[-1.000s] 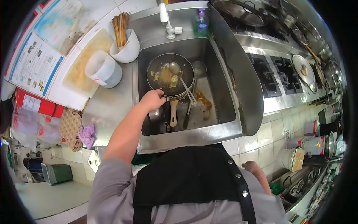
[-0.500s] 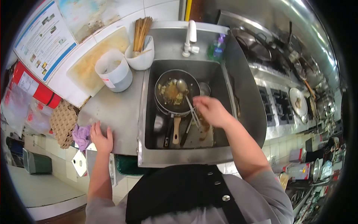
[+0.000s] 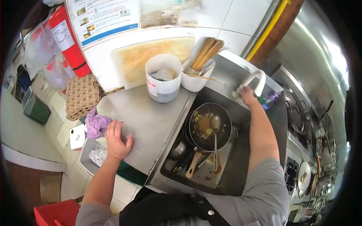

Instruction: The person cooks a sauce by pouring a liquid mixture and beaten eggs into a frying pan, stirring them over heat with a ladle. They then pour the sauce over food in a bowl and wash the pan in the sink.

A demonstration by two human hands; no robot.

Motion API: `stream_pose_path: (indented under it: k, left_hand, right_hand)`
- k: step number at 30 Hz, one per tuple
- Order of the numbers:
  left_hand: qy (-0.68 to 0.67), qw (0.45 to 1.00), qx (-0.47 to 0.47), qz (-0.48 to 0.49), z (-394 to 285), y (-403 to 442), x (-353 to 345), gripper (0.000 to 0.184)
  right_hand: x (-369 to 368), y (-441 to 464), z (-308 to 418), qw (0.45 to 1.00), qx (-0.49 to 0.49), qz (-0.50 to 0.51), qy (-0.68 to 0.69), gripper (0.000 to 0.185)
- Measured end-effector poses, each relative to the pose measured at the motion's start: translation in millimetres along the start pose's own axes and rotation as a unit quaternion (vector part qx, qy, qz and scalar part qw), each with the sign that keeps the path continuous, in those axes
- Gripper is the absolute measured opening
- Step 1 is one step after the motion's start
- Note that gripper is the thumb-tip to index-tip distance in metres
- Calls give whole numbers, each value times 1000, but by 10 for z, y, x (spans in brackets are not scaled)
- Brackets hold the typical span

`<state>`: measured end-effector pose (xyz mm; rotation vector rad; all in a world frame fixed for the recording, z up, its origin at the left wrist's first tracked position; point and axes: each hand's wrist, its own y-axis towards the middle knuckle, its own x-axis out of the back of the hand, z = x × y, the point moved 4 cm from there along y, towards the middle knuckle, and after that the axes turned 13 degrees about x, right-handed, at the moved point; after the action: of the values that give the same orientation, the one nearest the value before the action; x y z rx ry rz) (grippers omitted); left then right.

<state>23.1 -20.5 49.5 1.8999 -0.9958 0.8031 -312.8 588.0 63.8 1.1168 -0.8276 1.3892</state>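
Observation:
My left hand (image 3: 118, 141) rests on the steel counter (image 3: 141, 128), fingers spread, beside a crumpled purple cloth (image 3: 97, 123). At the white faucet (image 3: 260, 81), my right hand (image 3: 249, 96) is closed around the base, where the handle is hidden by the fingers. Below, in the sink (image 3: 241, 158), a dark pan (image 3: 198, 140) with food scraps and brownish liquid sits on other cookware. A spoon (image 3: 215, 122) leans in the pan, its slotted handle hanging over the rim. A wooden handle (image 3: 193, 165) points toward me.
Left of the sink stand a clear plastic container (image 3: 163, 84) and a white holder (image 3: 198, 81) with wooden sticks. A soap bottle (image 3: 269, 100) is behind my right arm. Egg trays (image 3: 83, 96), a red extinguisher (image 3: 68, 41) and a stove (image 3: 292, 169) lie farther out.
My right hand has moved from above the sink to the faucet. My left hand, earlier at the pan, now lies on the counter. The view has turned left.

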Motion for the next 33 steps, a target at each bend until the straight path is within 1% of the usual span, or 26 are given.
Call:
stream_pose_path:
  k: [1,3,4,5,7,9,10,11,13,15,17,19,20,21,22,23,24,25,26,27,28,29,30,31,32,33]
  left_hand:
    - [3,1000,2,0,-4,9,-5,64]
    - [10,1000,6,2,-2,10,1,65]
    - [10,1000,6,2,5,12,-2,65]
    - [9,1000,5,2,9,12,-8,65]
    - [10,1000,6,3,13,15,-8,65]
    - [13,1000,11,8,6,6,-3,65]
    - [11,1000,10,6,-2,9,-4,65]
    - [10,1000,12,6,-8,24,-12,65]
    - [9,1000,13,2,2,11,-20,65]
    - [12,1000,11,2,13,0,-4,64]
    - [17,1000,12,1,23,0,35,64]
    - [9,1000,5,0,18,8,32,64]
    - [16,1000,6,-3,27,1,26,64]
    - [16,1000,1,-19,54,5,16,64]
    - [9,1000,-9,-29,106,8,-9,64]
    - [-1,999,-23,-31,121,-16,-67,64]
    - [6,1000,-19,-21,107,-21,-79,63]
    - [16,1000,-18,-14,83,2,-69,63]
    - [15,1000,-15,-4,67,-4,-80,62]
    - [17,1000,-9,1,74,-11,-74,62]
    - [23,1000,-2,-1,64,3,-71,61]
    - [23,1000,-8,-1,37,-1,-72,61]
    - [25,1000,-11,-3,34,-16,-58,60]
    - [27,1000,-14,-8,38,-12,-43,60]
    - [22,1000,-13,-5,49,-1,-50,60]
    - [17,1000,-9,-1,68,-2,-69,60]
  right_hand:
    - [-52,138,-152,999,19,42,7,53]
    - [118,105,-68,985,5,47,-167,49]
    - [342,-135,336,974,-10,76,-213,45]
    - [187,20,-12,972,-8,140,-186,43]
    - [218,8,-101,989,-26,128,-70,41]
    - [356,-66,0,979,33,162,-119,44]
    - [316,-66,-63,981,55,144,-116,48]
    - [308,-44,-184,983,9,180,-48,53]
    - [206,20,-287,979,21,79,-184,44]
    - [159,-188,263,938,69,17,-340,40]
    - [4,-105,159,943,56,-145,-293,35]
    - [-150,-354,321,955,36,-233,-181,32]
    - [-295,-430,242,976,17,-215,10,31]
    - [-472,-494,114,949,-19,-218,227,31]
    - [-657,-558,-13,888,-72,-230,392,30]
    - [-748,-854,451,908,-172,-162,345,35]
    - [-811,-1106,830,780,-232,-85,575,34]
    - [-1086,-1180,656,692,-200,-53,692,35]
    - [-1329,-1157,540,606,-240,-78,754,32]
    - [-1382,-1262,535,592,-243,-114,760,29]
    - [-1256,-1408,699,645,-285,-102,701,24]
    - [-1273,-1523,716,718,-275,-85,634,24]
    - [-1241,-1715,740,810,-270,-34,520,26]
    - [-1191,-1880,782,882,-258,20,393,30]
    - [-1135,-2040,840,931,-207,156,258,36]
    - [-1050,-2261,973,939,-149,290,112,43]
